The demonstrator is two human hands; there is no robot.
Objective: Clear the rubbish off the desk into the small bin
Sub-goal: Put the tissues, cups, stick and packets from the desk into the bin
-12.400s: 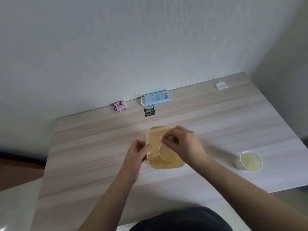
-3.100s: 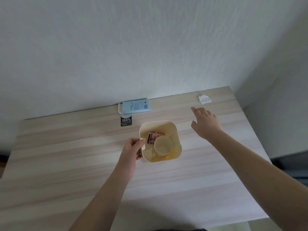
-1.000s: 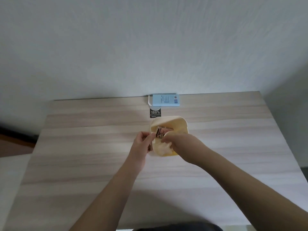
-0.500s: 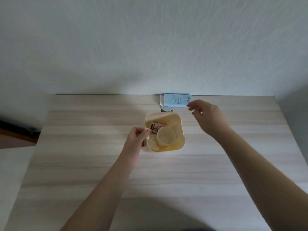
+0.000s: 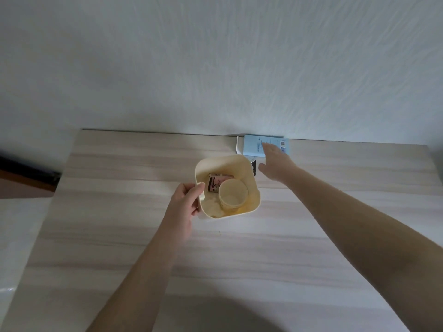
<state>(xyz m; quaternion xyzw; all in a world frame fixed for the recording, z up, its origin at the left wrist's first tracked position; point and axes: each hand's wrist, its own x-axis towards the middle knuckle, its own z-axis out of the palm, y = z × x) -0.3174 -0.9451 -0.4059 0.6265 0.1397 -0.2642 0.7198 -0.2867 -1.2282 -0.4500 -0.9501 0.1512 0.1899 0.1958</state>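
A small cream bin (image 5: 254, 188) stands on the wooden desk (image 5: 119, 236), mid-way back. Inside it lie a paper cup (image 5: 233, 195), a pink and black wrapper (image 5: 215, 182) and a crumpled white tissue (image 5: 213, 208). My left hand (image 5: 185, 203) grips the bin's left rim. A light blue carton (image 5: 254, 146) lies flat against the wall behind the bin. My right hand (image 5: 275, 164) reaches over it with fingers spread, fingertips on the carton's front edge, holding nothing. A small black label (image 5: 254, 168) peeks out between bin and carton.
A white wall (image 5: 215, 68) rises directly behind the desk's far edge. The floor (image 5: 21, 185) shows past the desk's left edge. Bare desk surface stretches around the bin on all sides.
My right hand left the bin after dropping the tissue and has reached back-right onto the blue carton. My left hand stays on the bin's rim. The camera shifted slightly.
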